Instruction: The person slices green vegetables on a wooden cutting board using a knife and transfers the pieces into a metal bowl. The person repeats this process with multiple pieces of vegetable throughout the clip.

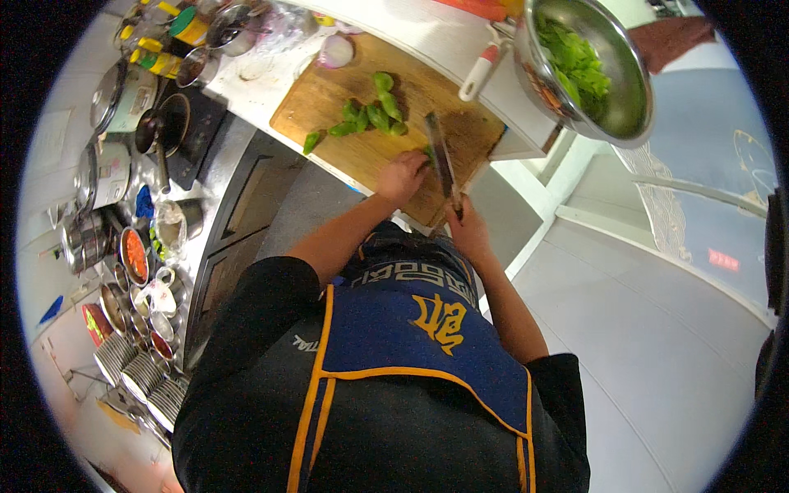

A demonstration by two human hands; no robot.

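Note:
My right hand [470,229] grips the handle of a kitchen knife [440,154], its broad blade standing over a wooden cutting board [320,80]. Close to the blade's left side, my left hand [404,177] rests on the board with its fingers bent. A small green pepper piece [429,151] shows between those fingertips and the blade; the rest of it is hidden. Farther up the board lie several green pepper pieces [370,116], with one [311,142] apart near the left edge. A partly peeled onion [336,51] sits at the far left corner.
Right of the board are a white-handled peeler [478,74] and a steel bowl [644,117] of leafy greens [570,58]. Along the left counter stand sauce bottles [154,61], a pan [175,126], rice cookers [105,172], a dish of chopped orange food [134,254] and stacked plates [117,357].

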